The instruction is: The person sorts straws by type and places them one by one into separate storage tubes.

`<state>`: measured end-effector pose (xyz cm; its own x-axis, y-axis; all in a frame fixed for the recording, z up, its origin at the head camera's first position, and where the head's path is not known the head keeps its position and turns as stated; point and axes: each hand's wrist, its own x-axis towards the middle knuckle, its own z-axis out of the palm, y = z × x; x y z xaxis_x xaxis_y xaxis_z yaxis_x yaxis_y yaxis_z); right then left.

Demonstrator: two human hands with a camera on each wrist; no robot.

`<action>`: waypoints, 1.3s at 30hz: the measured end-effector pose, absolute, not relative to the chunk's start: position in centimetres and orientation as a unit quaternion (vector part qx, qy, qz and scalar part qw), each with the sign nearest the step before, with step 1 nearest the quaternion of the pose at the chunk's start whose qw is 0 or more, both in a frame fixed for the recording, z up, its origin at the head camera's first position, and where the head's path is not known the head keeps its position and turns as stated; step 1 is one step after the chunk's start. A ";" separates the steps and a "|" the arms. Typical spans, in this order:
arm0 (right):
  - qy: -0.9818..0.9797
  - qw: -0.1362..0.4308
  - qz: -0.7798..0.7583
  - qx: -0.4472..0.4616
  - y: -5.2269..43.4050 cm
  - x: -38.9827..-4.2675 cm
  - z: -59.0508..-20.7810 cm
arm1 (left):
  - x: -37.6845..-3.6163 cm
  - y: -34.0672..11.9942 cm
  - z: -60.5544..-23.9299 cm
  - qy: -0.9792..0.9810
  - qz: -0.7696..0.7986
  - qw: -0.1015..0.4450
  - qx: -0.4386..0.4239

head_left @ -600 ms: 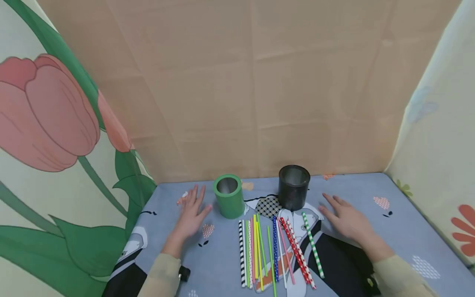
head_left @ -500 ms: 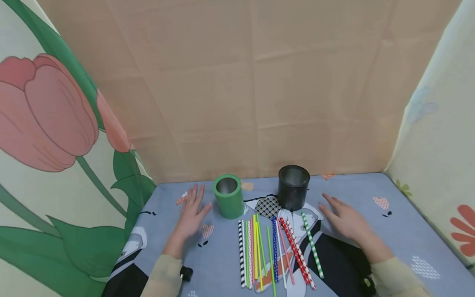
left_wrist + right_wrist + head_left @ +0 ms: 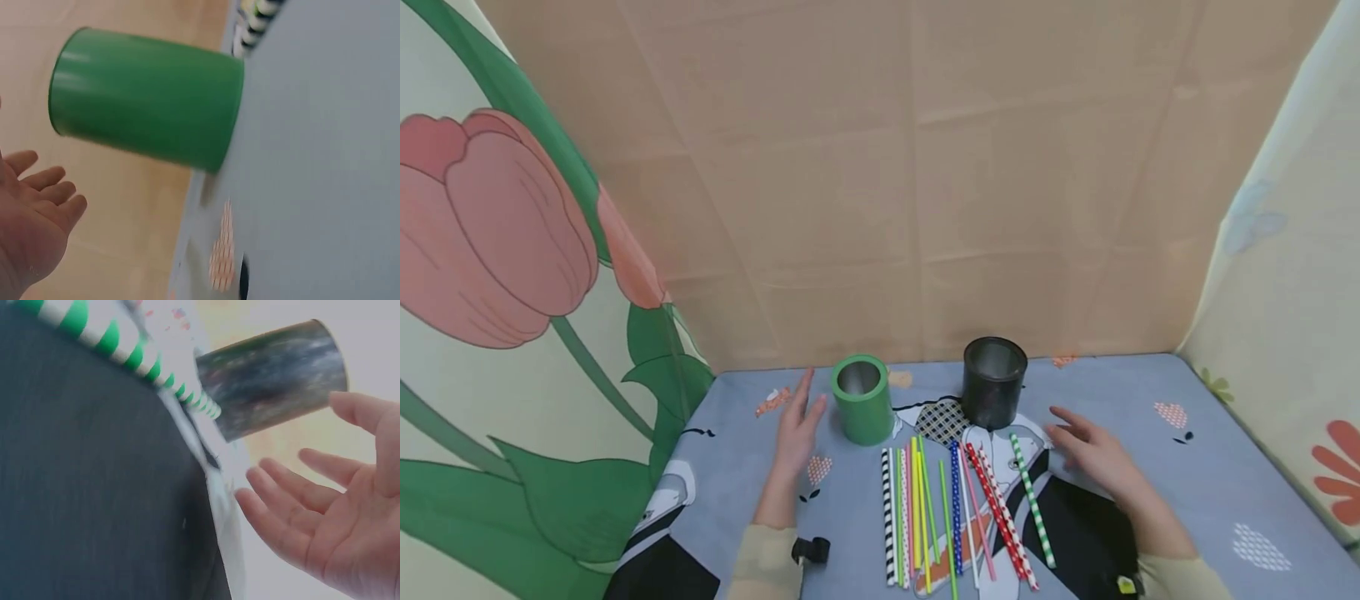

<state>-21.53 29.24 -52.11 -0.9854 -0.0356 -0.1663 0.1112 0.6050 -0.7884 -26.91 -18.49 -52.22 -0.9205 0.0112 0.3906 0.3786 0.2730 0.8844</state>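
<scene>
My left hand (image 3: pixel 797 433) is beside the green cup (image 3: pixel 867 412), on its left, fingers extended and apart from it. The left wrist view shows its palm turned up near the green cup (image 3: pixel 147 100). To the right of the black cup (image 3: pixel 992 387) is my right hand (image 3: pixel 1093 454), fingers loosely bent and holding nothing. In the right wrist view its palm (image 3: pixel 350 531) faces the camera below the black cup (image 3: pixel 275 378). Between the hands lie several straws, among them a black-and-white striped straw (image 3: pixel 889 517), a blue dotted straw (image 3: pixel 957 508) and a green-and-white striped straw (image 3: pixel 1032 500).
A blue patterned cloth (image 3: pixel 850 517) covers the table. Behind it hangs a brown sheet (image 3: pixel 887 208). A curtain with a large pink tulip (image 3: pixel 520 233) stands at the left, a pale flowered one (image 3: pixel 1292 333) at the right.
My left hand has turned edge-on and shifted slightly right. The right hand has rotated, its fingers bending a little more, and its forearm has shifted left. Cups and straws stay in place.
</scene>
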 end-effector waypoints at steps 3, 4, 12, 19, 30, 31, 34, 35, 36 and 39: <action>0.858 0.108 -0.502 0.033 28.9 -21.4 -52.0 | -27.2 -17.3 -52.2 -0.741 -0.644 0.150 -0.121; 0.847 0.115 -0.517 0.036 28.8 -21.3 -52.0 | -27.2 -17.0 -52.2 -0.731 -0.656 0.148 -0.119; 0.816 0.137 -0.560 0.038 27.7 -21.0 -52.1 | -27.6 -15.3 -51.8 -0.720 -0.673 0.142 -0.093; 0.818 0.138 -0.557 0.038 27.1 -20.9 -53.0 | -27.8 -15.1 -51.5 -0.715 -0.685 0.123 -0.064; 0.831 0.144 -0.534 0.063 26.5 -21.5 -54.1 | -27.7 -15.1 -52.0 -0.714 -0.687 0.121 -0.053; 0.831 0.144 -0.533 0.064 26.4 -21.5 -54.0 | -27.7 -15.1 -52.1 -0.714 -0.688 0.121 -0.055; 0.831 0.146 -0.534 0.066 26.3 -21.4 -53.9 | -27.7 -15.2 -52.2 -0.712 -0.690 0.115 -0.060; 0.830 0.146 -0.534 0.068 26.3 -21.3 -53.9 | -27.8 -15.2 -52.2 -0.712 -0.691 0.113 -0.061; 0.830 0.147 -0.534 0.069 26.2 -21.3 -53.9 | -27.8 -15.2 -52.2 -0.710 -0.692 0.111 -0.062; 0.829 0.150 -0.534 0.075 26.1 -21.3 -53.8 | -27.9 -15.3 -52.3 -0.708 -0.695 0.109 -0.063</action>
<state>-21.29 26.07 -53.83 -0.9440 -0.0359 -0.3280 0.2838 0.4184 -0.8628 -27.91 -15.28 -52.34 -0.9683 -0.0629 0.2416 0.2403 0.0273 0.9703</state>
